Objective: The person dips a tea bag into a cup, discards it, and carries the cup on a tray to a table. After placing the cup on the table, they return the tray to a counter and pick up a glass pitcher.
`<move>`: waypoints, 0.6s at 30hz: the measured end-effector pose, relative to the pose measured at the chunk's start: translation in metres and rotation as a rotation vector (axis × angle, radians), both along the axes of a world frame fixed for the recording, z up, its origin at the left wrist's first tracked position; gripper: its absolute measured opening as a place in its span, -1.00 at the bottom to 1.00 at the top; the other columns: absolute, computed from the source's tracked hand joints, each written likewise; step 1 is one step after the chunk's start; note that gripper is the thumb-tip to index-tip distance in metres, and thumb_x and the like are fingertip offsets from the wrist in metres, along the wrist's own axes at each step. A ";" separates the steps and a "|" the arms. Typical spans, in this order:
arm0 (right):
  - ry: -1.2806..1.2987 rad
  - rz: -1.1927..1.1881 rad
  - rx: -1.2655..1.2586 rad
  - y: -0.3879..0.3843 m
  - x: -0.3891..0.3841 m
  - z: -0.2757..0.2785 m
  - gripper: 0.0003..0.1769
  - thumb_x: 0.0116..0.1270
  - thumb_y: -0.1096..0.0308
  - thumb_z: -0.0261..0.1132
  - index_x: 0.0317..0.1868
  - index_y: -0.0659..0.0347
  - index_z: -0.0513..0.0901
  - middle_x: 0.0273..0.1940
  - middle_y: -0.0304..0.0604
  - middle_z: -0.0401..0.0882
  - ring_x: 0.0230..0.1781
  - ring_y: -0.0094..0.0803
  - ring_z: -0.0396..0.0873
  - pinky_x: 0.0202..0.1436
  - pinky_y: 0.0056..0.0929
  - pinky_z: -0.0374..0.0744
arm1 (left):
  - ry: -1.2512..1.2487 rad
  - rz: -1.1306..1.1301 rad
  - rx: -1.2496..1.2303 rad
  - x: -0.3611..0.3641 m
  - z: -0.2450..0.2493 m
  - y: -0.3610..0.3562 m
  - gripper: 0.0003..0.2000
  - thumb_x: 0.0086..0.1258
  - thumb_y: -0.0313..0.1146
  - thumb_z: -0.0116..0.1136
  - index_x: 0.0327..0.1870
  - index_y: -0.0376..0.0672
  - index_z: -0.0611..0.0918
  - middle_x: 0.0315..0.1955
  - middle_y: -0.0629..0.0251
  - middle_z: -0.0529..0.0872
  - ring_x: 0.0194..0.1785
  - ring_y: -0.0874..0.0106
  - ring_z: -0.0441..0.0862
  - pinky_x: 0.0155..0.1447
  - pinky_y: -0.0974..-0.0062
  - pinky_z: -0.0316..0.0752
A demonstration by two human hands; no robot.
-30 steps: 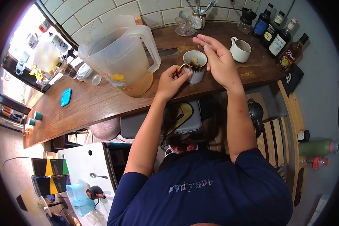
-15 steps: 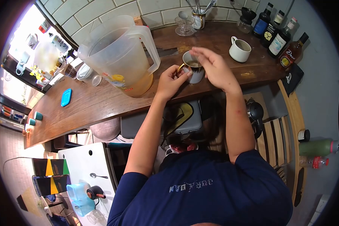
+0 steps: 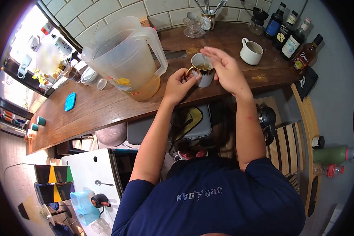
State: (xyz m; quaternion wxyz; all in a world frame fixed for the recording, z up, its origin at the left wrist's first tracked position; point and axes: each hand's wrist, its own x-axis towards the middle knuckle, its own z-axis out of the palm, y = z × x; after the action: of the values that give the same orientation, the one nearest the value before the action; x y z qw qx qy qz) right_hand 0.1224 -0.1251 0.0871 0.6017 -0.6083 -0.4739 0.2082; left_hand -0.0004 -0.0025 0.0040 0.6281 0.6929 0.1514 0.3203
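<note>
Wooden counter [image 3: 102, 104] | tiled wall [image 3: 158, 20] | left fingers [image 3: 191, 82] gripping mug [image 3: 207, 81] | right fingers [image 3: 213, 50] holding string [image 3: 205, 59]

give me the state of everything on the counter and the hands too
left hand: closed on the mug's handle
right hand: raised beside the mug, grip on the string unclear
mug: upright, liquid inside
large jug: uncovered, amber liquid low inside
white cup: upright, uncovered, contents unclear
blue item: lying flat
bottles: upright, capped
utensil holder: upright, utensils inside
</note>
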 end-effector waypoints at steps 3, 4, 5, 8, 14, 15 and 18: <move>0.064 -0.011 0.095 -0.004 -0.002 0.017 -0.61 0.49 0.41 -0.04 0.26 0.32 0.40 0.19 -0.13 0.53 -0.04 -0.58 0.55 -0.27 -0.64 0.51 | 0.001 0.001 0.002 0.000 -0.002 0.000 -0.82 0.26 -0.35 0.35 -0.37 -0.19 0.56 -0.51 0.62 0.42 -0.42 0.74 0.29 -0.35 0.74 0.18; 0.082 -0.009 0.129 -0.005 -0.001 0.020 -0.61 0.49 0.41 -0.04 0.26 0.33 0.39 0.20 -0.12 0.52 0.01 -0.55 0.55 -0.25 -0.63 0.52 | -0.012 -0.004 -0.008 0.001 -0.002 0.000 -0.82 0.26 -0.35 0.35 -0.37 -0.19 0.56 -0.51 0.62 0.42 -0.42 0.74 0.29 -0.35 0.74 0.18; 0.082 -0.012 0.129 -0.005 -0.001 0.018 -0.61 0.49 0.41 -0.04 0.26 0.33 0.39 0.20 -0.12 0.52 0.01 -0.55 0.55 -0.25 -0.63 0.52 | -0.011 -0.007 -0.008 0.001 -0.002 0.000 -0.82 0.26 -0.35 0.35 -0.37 -0.19 0.56 -0.51 0.62 0.42 -0.42 0.74 0.29 -0.35 0.74 0.18; 0.068 -0.017 0.095 -0.001 0.001 0.001 -0.61 0.49 0.41 -0.04 0.26 0.32 0.40 0.21 -0.12 0.51 -0.01 -0.57 0.55 -0.30 -0.65 0.50 | 0.004 0.004 -0.001 0.001 -0.002 0.001 -0.82 0.26 -0.35 0.35 -0.37 -0.19 0.57 -0.51 0.61 0.42 -0.42 0.74 0.29 -0.35 0.74 0.18; 0.047 -0.029 0.034 -0.003 0.000 0.008 -0.62 0.49 0.41 -0.05 0.25 0.29 0.41 0.20 -0.16 0.52 -0.04 -0.62 0.54 -0.38 -0.67 0.47 | -0.001 -0.001 0.011 -0.001 0.000 -0.001 -0.82 0.26 -0.34 0.35 -0.36 -0.19 0.57 -0.50 0.61 0.43 -0.41 0.74 0.29 -0.34 0.74 0.19; 0.050 -0.025 0.107 -0.003 0.000 0.014 -0.62 0.49 0.41 -0.05 0.25 0.29 0.41 0.20 -0.16 0.52 -0.04 -0.61 0.54 -0.38 -0.68 0.47 | -0.009 -0.006 0.002 -0.001 0.002 -0.002 -0.82 0.26 -0.34 0.35 -0.36 -0.19 0.57 -0.50 0.61 0.43 -0.41 0.74 0.29 -0.34 0.74 0.19; 0.047 -0.033 0.140 -0.003 -0.001 0.017 -0.62 0.49 0.42 -0.06 0.25 0.30 0.41 0.20 -0.15 0.51 -0.01 -0.56 0.54 -0.28 -0.65 0.51 | -0.010 -0.009 -0.008 0.000 0.001 -0.002 -0.82 0.25 -0.34 0.35 -0.36 -0.19 0.57 -0.50 0.61 0.43 -0.41 0.74 0.29 -0.33 0.73 0.19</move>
State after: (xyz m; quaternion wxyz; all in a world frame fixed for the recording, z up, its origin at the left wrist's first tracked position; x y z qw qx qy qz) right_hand 0.1217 -0.1282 0.1043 0.6571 -0.5674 -0.4630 0.1787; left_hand -0.0007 -0.0043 0.0054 0.6329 0.6895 0.1463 0.3204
